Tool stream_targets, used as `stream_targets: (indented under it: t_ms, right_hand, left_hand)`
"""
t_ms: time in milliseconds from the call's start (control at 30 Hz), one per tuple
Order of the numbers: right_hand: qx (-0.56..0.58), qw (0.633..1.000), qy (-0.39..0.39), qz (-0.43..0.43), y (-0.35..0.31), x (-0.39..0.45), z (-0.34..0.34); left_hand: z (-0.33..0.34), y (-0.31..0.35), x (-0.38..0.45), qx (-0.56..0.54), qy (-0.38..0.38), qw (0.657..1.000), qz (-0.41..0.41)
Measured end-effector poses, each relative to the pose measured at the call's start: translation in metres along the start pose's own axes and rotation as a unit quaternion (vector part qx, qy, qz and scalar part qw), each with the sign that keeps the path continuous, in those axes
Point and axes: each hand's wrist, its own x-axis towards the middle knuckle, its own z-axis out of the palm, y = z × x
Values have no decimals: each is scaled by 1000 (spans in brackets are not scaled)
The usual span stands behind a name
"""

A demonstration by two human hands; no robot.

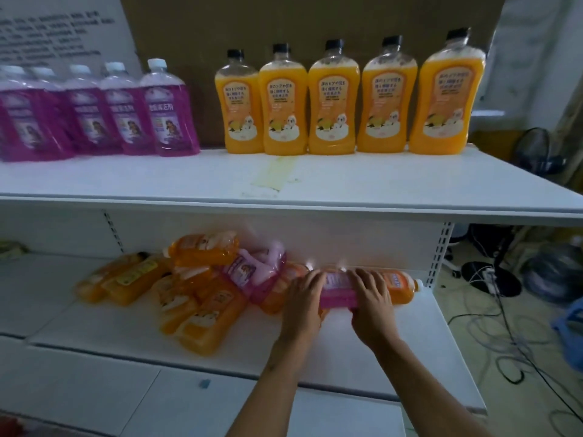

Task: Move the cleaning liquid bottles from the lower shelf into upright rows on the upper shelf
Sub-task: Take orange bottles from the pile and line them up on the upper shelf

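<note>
Both hands, left and right, clasped over a pink liquid-filled plastic bottle lying on the white lower shelf, right of the orange-bottle pile. Probably heavy, sloshing, smooth-walled; best gripped around the body, both ends supported.

Pink bottle mostly under both hands — label blurred; leftmost purple bottle edge-cropped.

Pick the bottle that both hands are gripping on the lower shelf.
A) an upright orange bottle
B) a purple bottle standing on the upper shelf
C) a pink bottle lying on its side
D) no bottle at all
C: the left hand and right hand clasp the ends of a pink bottle lying sideways on the lower shelf.
</note>
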Motion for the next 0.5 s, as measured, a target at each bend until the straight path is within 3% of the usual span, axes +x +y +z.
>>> stream_targets:
  t_ms: [100,167,267,333,400,500]
  right_hand:
    - [73,996,-25,31,3,-38,-13]
    - [182,980,-40,70,0,-64,-22]
    - [388,905,-101,143,-21,-92,-37]
    - [492,844,-131,169,-38,-102,-46]
    - [548,804,-156,172,-53,-106,-55]
    - [588,769,-201,151,-73,-108,-61]
  left_hand:
    - [-18,6,-18,-42,-2,998,42]
    - [-35,14,-29,-136,19,989,51]
    - [-48,29,-59,-336,93,934,-75]
    - [-44,36,-83,-387,59,907,-154]
    - [-39,37,-105,-410,30,892,-188]
    - [-45,38,-127,-479,51,855,-193]
